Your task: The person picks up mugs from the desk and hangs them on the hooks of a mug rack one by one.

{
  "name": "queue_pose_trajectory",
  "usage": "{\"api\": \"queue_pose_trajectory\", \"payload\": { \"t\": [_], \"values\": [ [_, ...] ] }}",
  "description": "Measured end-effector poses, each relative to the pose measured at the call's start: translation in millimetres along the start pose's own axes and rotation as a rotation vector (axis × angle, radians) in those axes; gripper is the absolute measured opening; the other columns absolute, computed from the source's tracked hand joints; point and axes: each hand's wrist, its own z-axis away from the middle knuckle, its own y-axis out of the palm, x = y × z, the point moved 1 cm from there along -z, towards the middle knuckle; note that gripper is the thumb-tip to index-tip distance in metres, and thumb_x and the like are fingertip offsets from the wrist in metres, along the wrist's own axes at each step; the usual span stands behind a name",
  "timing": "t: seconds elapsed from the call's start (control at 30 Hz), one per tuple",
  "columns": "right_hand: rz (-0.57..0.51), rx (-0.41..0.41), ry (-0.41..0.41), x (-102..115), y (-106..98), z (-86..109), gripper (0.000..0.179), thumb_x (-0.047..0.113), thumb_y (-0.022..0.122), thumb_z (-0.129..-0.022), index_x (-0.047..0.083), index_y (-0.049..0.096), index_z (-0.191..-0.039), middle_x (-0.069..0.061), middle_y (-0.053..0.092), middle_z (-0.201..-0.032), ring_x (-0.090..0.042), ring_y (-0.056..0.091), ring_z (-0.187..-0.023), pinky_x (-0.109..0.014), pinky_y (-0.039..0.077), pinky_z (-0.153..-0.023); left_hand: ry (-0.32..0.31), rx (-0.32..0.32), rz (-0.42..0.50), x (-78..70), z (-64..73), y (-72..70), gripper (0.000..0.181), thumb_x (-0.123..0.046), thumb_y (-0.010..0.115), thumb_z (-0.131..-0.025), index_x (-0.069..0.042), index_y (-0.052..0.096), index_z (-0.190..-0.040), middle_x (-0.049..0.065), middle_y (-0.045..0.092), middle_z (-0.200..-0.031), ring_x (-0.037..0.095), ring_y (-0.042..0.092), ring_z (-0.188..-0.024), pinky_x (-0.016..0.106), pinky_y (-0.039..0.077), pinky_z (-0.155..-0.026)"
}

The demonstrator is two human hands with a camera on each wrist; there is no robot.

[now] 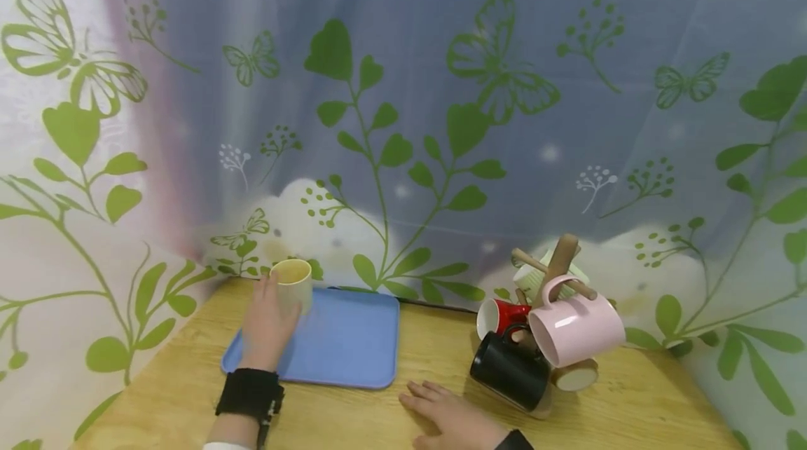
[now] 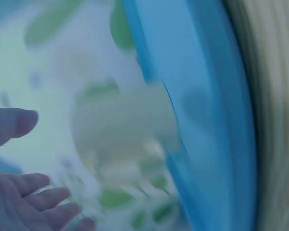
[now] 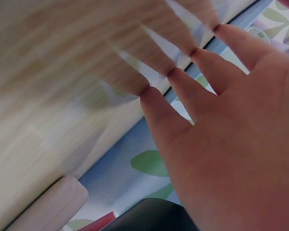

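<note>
A pale yellow cup (image 1: 304, 296) stands upright at the back left of a blue tray (image 1: 353, 341). My left hand (image 1: 267, 327) reaches over the tray's left side, overlapping the cup in the head view. In the left wrist view its thumb and fingers (image 2: 45, 199) are spread, with a gap between them and the blurred cup (image 2: 127, 137). My right hand (image 1: 450, 416) lies at the table's front, right of the tray. Its spread fingertips (image 3: 156, 98) touch the wood, and nothing is in it.
To the right stands a wooden mug rack (image 1: 557, 264). On it hang a pink mug (image 1: 580, 327), a black mug (image 1: 511, 369), a red mug (image 1: 512, 315) and a pale green mug (image 1: 532, 276). A patterned curtain (image 1: 403, 120) hangs behind the wooden table (image 1: 353, 418).
</note>
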Motion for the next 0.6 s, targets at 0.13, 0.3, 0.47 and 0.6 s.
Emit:
{"api": "queue_pose_trajectory", "payload": {
  "t": [0.13,0.3,0.47,0.6],
  "values": [
    [0.028,-0.015,-0.016,-2,0,-0.8,0.063,0.046,0.055,-0.090,0.016,0.041,-0.144,-0.013,0.039,-0.150,-0.038,0.034,-0.133,-0.057,0.040,-0.101,-0.165,0.167,0.053,28.6,-6.2,-14.8,0.063,-0.023,0.054,-0.093,0.016,0.032,-0.137,0.042,0.039,-0.135,0.054,0.037,-0.121,0.066,0.035,-0.098],
    [0.031,-0.018,-0.019,-1,1,-1.8,0.064,0.048,0.054,-0.090,0.017,0.041,-0.144,-0.012,0.039,-0.150,-0.037,0.034,-0.134,-0.056,0.041,-0.101,-0.212,0.254,0.082,39.9,-2.6,-17.7,0.054,-0.023,0.051,-0.095,0.016,0.042,-0.130,0.043,0.046,-0.128,0.055,0.044,-0.114,0.066,0.039,-0.093],
    [-0.003,0.000,0.016,0,-1,-0.2,0.063,0.047,0.055,-0.090,0.019,0.041,-0.144,-0.010,0.038,-0.151,-0.035,0.033,-0.135,-0.056,0.040,-0.102,-0.163,0.169,0.071,33.2,-2.2,-12.9,0.035,-0.021,0.062,-0.088,0.010,0.059,-0.103,0.030,0.064,-0.091,0.036,0.054,-0.073,0.047,0.044,-0.062],
    [-0.016,0.013,0.037,1,-3,1.4,0.062,0.046,0.056,-0.090,0.019,0.041,-0.144,-0.009,0.038,-0.151,-0.034,0.032,-0.135,-0.055,0.039,-0.103,-0.162,0.161,0.077,28.7,-2.7,-6.7,0.029,-0.018,0.062,-0.088,0.009,0.061,-0.098,0.024,0.064,-0.085,0.030,0.052,-0.069,0.040,0.041,-0.058]
  ]
}}
